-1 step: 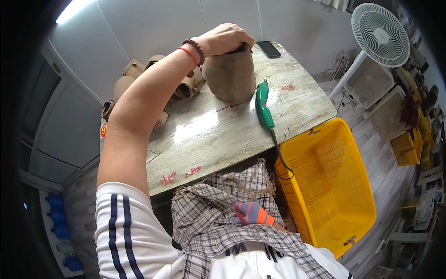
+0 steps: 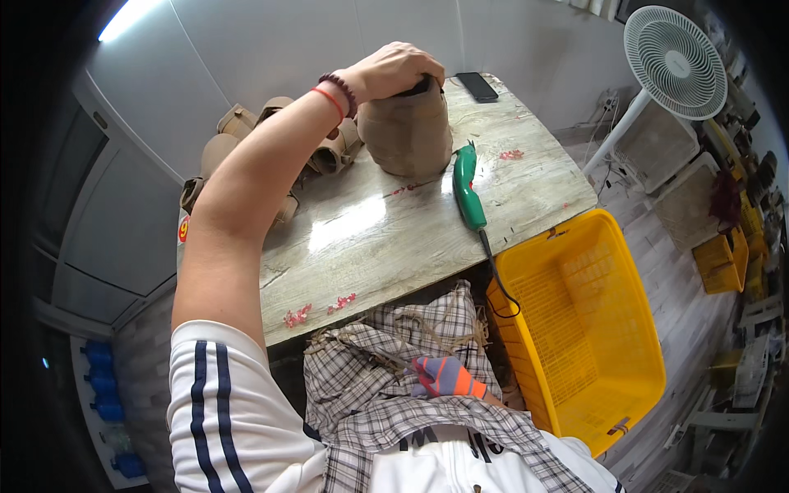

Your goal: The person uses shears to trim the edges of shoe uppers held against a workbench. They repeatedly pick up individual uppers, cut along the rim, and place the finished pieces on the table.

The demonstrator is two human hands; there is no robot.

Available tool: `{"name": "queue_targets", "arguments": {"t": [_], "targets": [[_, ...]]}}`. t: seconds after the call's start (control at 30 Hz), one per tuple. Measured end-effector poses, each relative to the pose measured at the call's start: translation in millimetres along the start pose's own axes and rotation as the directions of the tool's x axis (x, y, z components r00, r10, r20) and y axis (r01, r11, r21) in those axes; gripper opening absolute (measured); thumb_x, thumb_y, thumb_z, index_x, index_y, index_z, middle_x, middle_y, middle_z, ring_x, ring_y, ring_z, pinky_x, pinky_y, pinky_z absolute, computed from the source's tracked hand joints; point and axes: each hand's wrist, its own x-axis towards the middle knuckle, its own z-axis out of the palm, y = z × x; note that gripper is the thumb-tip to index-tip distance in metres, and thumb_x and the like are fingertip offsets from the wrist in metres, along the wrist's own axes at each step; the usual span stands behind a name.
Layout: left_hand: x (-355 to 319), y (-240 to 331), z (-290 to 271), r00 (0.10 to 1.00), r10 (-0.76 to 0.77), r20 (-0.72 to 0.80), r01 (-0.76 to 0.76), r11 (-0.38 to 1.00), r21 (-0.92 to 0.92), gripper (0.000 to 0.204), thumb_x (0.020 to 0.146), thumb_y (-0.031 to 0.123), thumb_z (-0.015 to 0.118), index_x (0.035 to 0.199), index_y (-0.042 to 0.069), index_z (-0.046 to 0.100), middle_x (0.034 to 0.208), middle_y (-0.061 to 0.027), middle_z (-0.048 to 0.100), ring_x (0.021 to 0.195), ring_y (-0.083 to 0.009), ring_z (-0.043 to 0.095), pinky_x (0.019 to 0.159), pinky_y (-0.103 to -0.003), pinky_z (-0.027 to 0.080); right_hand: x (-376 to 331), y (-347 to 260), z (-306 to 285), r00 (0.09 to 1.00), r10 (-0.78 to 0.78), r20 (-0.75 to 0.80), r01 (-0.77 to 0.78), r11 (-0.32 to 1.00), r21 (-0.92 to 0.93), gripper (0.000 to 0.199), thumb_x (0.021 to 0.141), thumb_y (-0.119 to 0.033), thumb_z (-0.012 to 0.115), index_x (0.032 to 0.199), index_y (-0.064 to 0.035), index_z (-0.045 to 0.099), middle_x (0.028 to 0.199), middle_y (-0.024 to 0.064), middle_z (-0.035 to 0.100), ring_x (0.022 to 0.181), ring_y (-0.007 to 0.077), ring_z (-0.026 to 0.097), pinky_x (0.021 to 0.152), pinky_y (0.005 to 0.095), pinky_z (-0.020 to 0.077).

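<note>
Left hand (image 2: 400, 67) has fingers closed on top rim of tan pouch (image 2: 407, 138), upright on table (image 2: 353, 267) beside green corded tool (image 2: 466, 189); gloved right hand (image 2: 450, 377), over checked apron (image 2: 345, 390), curls round red-handled tool (image 2: 423, 380).

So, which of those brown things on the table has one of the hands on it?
The upright brown piece standing beside the green tool, with the left hand at its open rim; the other brown pieces are bunched together to its left.
</note>
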Motion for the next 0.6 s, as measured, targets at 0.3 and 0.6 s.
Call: {"name": "queue_targets", "arguments": {"t": [0.3,0.6], "targets": [[-26,-26,-36,0.953,-0.304,-0.009,0.238,0.764,-0.599,0.036,0.084,-0.003,0.056,0.119,0.008,0.059,0.121,-0.0071,0.06,0.123,-0.0144,0.053,0.102,-0.032,0.046,-1,9,9,0.995,-0.025,-0.096,0.031,0.997,0.065,0.037,0.083,-0.026,0.073,0.113,-0.006,0.064,0.071,0.0083,0.065,0.059,0.0203,0.064,0.057,0.0282,0.0513],[-39,-7,-33,0.98,-0.182,-0.086,0.172,0.979,-0.111,0.026,0.079,-0.005,0.064,0.103,0.003,0.068,0.114,-0.0092,0.064,0.099,-0.0285,0.064,0.088,-0.035,0.054,3,-3,2,0.991,-0.118,-0.068,0.116,0.993,-0.031,0.039,0.081,-0.038,0.077,0.102,-0.0087,0.064,0.063,0.0076,0.059,0.054,0.0218,0.06,0.054,0.0301,0.0482]]}}
